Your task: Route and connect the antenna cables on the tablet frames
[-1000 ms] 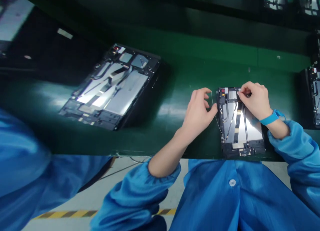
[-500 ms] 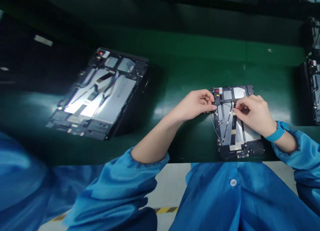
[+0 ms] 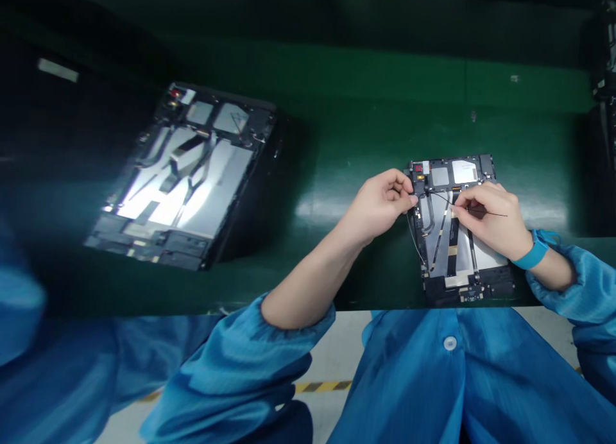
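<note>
An opened tablet point(image 3: 488, 256) lies on the green bench in front of me, its silver inner plate, black frame and flat ribbon cables exposed. My left hand point(image 3: 382, 203) is at its upper left edge, thumb and fingers drawn together; whatever is between them is hidden. A thin pale wire point(image 3: 412, 237) bows out along that same edge, below the left thumb. Over the upper middle of the tablet, my right hand point(image 3: 491, 216) pinches a thin black wire point(image 3: 495, 213). The wire's loose end crosses the back of my fingers, and its other part runs left towards the frame.
A second opened tablet point(image 3: 216, 174) sits at an angle on the left, raised on something dark. More dark device parts point(image 3: 607, 91) stand at the right edge. A person's blue sleeve point(image 3: 19, 290) is at the lower left. The bench's front edge point(image 3: 346, 310) runs close to my body.
The black wire now shows clearly across my right fingers, which stay over the tablet's upper middle. My left hand remains at the upper left edge. The whole view has shifted slightly.
</note>
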`<action>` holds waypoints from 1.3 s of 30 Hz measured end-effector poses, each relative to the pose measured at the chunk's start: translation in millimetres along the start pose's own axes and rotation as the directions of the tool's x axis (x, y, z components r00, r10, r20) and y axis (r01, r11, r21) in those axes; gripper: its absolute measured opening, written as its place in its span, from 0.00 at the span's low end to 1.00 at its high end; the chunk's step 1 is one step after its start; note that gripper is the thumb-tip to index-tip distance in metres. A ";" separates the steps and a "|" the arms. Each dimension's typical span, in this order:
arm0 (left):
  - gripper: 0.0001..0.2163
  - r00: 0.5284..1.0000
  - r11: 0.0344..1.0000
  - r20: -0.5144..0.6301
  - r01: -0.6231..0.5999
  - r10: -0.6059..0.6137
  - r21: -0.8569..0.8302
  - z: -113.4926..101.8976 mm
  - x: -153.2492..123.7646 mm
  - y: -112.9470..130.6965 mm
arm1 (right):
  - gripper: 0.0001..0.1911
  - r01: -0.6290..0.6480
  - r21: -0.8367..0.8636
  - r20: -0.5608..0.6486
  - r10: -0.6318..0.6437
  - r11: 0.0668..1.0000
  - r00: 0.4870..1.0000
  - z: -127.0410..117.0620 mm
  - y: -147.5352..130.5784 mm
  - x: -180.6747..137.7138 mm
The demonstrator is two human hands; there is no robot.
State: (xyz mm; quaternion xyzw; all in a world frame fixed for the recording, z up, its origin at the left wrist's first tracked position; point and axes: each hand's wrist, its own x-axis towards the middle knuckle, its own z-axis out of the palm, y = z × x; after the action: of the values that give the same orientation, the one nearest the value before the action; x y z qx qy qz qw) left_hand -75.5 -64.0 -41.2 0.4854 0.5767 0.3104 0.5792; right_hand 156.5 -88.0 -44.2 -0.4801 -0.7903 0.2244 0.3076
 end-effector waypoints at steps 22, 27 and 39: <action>0.11 0.904 0.556 0.423 -0.383 0.062 0.738 -8.3 43.9 62.2 | 0.07 0.091 0.075 0.057 -0.095 0.993 0.994 -3.6 5.8 1.3; 0.14 0.910 0.411 0.397 -0.409 0.117 0.815 -6.0 34.2 59.4 | 0.06 -0.003 0.041 -0.028 0.004 0.999 1.000 -16.1 15.3 7.7; 0.07 0.974 0.445 0.137 -0.205 0.181 0.872 45.9 -12.8 43.8 | 0.08 0.144 -0.227 0.177 -0.105 0.963 0.979 -33.8 25.0 30.1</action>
State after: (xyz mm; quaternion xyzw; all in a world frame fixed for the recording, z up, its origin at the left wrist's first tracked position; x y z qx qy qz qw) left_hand -24.1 -70.4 -2.5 0.7797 0.5878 0.0271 0.2139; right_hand 185.2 -48.0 -28.3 -0.4428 -0.8627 0.1464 0.1956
